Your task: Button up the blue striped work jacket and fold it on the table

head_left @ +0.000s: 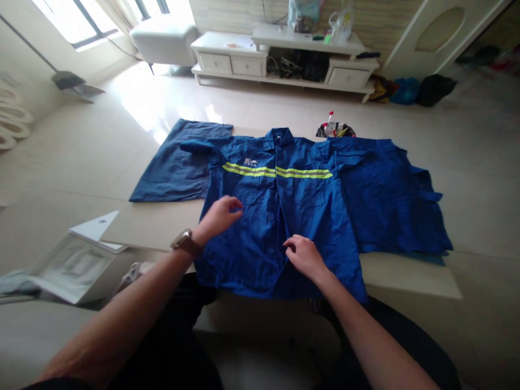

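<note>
the blue jacket point(303, 216) lay spread face-up on the counter point(406, 276), unfolded, its lower front not yet fastened. the left hand point(221, 215) hung half-open, empty; the right hand point(303, 253) curled by the front edge, grip unclear.

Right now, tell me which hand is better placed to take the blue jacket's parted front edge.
Likely the right hand: its fingers are bent close to the parted front of the blue jacket. The left hand is farther away, beyond the buttons, over the opposite panel.
</note>
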`<state>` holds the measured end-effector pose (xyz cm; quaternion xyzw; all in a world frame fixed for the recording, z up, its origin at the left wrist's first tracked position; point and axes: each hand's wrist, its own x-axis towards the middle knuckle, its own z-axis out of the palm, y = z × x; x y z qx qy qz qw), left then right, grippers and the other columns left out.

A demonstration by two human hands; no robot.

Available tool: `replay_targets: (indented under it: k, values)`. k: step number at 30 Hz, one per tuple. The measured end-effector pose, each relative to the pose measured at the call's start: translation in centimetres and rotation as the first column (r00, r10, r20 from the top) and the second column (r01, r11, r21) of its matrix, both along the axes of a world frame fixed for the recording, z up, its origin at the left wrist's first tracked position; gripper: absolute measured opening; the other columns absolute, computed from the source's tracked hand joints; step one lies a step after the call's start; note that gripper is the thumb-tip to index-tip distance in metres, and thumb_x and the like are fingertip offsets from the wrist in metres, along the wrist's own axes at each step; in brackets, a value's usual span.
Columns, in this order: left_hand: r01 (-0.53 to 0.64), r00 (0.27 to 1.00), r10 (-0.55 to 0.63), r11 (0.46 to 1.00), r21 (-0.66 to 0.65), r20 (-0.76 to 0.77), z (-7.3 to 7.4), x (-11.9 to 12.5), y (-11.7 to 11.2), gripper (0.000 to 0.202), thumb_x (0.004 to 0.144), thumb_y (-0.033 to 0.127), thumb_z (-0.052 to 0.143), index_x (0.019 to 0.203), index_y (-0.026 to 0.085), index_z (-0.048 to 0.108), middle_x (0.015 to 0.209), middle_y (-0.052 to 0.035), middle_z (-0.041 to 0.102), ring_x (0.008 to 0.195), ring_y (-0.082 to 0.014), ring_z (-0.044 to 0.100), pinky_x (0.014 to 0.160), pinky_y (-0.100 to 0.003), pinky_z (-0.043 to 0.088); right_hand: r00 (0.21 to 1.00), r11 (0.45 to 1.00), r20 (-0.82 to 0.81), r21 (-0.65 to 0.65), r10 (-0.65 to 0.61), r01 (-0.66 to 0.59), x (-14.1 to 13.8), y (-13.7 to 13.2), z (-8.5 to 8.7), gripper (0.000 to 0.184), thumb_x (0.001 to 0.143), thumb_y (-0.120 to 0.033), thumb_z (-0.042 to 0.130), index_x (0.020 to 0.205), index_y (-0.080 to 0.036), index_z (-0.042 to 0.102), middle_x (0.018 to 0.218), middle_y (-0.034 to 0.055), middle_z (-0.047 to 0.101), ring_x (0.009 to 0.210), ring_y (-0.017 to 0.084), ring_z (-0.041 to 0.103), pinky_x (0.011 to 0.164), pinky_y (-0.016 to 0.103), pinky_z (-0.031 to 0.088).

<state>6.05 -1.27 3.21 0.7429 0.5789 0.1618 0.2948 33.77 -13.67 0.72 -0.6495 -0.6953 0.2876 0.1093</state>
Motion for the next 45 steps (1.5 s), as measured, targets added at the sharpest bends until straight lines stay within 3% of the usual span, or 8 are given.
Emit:
replay_targets:
  k: [3, 6, 10, 14, 22, 32, 39, 45]
  values:
    - [0.151, 0.988, -0.148, 0.975, -0.162, 0.033, -1.4, 3.8, -6.3, 0.016, 0.083, 0.022, 0.064, 0.095, 0.018, 0.075, 0.082, -0.0022, 0.073, 0.075, -0.0159, 0.067, 0.073, -0.026, 0.052, 0.998, 1.000, 0.064, -0.020, 0.021, -0.019, -0.8, -0.1, -0.3, 0.025, 0.091, -0.016, 0.053, 0.100, -0.022, 0.076, 0.107, 0.0052, 0.075, 0.101, 0.018, 0.069, 0.090, 0.028, 0.048]
    - [0.157, 0.987, -0.162, 0.955, -0.251, 0.003, -3.3, 6.1, -8.8, 0.013, 0.081, 0.019, 0.069, 0.092, 0.017, 0.075, 0.077, -0.0025, 0.074, 0.071, -0.0160, 0.067, 0.068, -0.026, 0.049, 0.987, 0.997, 0.161, -0.072, 0.011, 0.000, -1.8, -0.1, -0.6, 0.021, 0.090, -0.021, 0.057, 0.100, -0.024, 0.075, 0.110, 0.0046, 0.074, 0.101, 0.020, 0.069, 0.086, 0.029, 0.048]
    - [0.203, 0.977, -0.215, 0.945, -0.256, -0.016, -4.9, 7.3, -8.3, 0.013, 0.080, 0.022, 0.075, 0.092, 0.019, 0.075, 0.084, -0.0039, 0.076, 0.079, -0.0186, 0.070, 0.071, -0.027, 0.048, 0.968, 0.994, 0.251, -0.112, 0.029, -0.001, -2.7, -0.2, -0.7, 0.017, 0.090, -0.033, 0.059, 0.095, -0.023, 0.073, 0.109, 0.0067, 0.072, 0.097, 0.024, 0.070, 0.079, 0.031, 0.048]
    - [0.170, 0.983, -0.181, 0.964, -0.205, -0.036, -5.7, 7.7, -8.3, 0.014, 0.082, 0.024, 0.074, 0.095, 0.019, 0.073, 0.091, -0.0048, 0.076, 0.085, -0.0202, 0.069, 0.072, -0.028, 0.047, 0.956, 0.993, 0.293, -0.115, 0.032, 0.002, -3.2, -0.2, -0.7, 0.032, 0.086, -0.050, 0.065, 0.096, -0.020, 0.071, 0.109, 0.0104, 0.070, 0.097, 0.026, 0.070, 0.075, 0.033, 0.048]
    - [0.252, 0.964, -0.262, 0.954, -0.162, -0.045, -6.4, 8.0, -9.1, 0.011, 0.083, 0.015, 0.066, 0.092, 0.019, 0.071, 0.094, -0.0057, 0.072, 0.087, -0.0207, 0.066, 0.077, -0.030, 0.048, 0.981, 0.991, 0.195, -0.134, 0.013, 0.013, -2.1, 0.4, -1.7, 0.013, 0.082, -0.021, 0.060, 0.086, -0.021, 0.071, 0.099, 0.0076, 0.072, 0.092, 0.023, 0.068, 0.076, 0.031, 0.045]
    - [0.312, 0.933, -0.306, 0.950, 0.000, 0.189, -5.9, 8.6, -9.7, 0.013, 0.087, 0.008, 0.058, 0.090, 0.018, 0.065, 0.091, -0.0040, 0.068, 0.086, -0.0183, 0.062, 0.080, -0.029, 0.047, 0.958, 0.981, -0.214, -0.009, -0.189, 0.192, -0.6, 0.1, -2.0, 0.009, 0.073, -0.021, 0.066, 0.076, -0.020, 0.075, 0.080, 0.0025, 0.070, 0.072, 0.016, 0.061, 0.073, 0.029, 0.045]
    - [0.302, 0.915, -0.298, 0.953, 0.026, 0.271, -5.6, 8.8, -9.8, 0.014, 0.088, 0.007, 0.058, 0.091, 0.018, 0.067, 0.091, -0.0043, 0.068, 0.087, -0.0178, 0.063, 0.081, -0.029, 0.049, 0.922, 0.965, -0.295, 0.003, -0.249, 0.262, -0.7, -0.2, -1.9, 0.015, 0.074, -0.028, 0.068, 0.079, -0.018, 0.079, 0.074, 0.0019, 0.067, 0.062, 0.015, 0.057, 0.064, 0.028, 0.042]
    - [0.255, 0.922, -0.240, 0.967, -0.012, 0.303, -5.7, 8.8, -9.7, 0.015, 0.085, 0.005, 0.060, 0.087, 0.016, 0.069, 0.087, -0.0034, 0.069, 0.082, -0.0162, 0.063, 0.077, -0.028, 0.047, 0.912, 0.977, -0.351, -0.044, -0.211, 0.209, -0.5, 0.1, -2.1, 0.019, 0.080, -0.032, 0.067, 0.074, -0.018, 0.078, 0.076, 0.0043, 0.069, 0.072, 0.018, 0.063, 0.069, 0.029, 0.044]
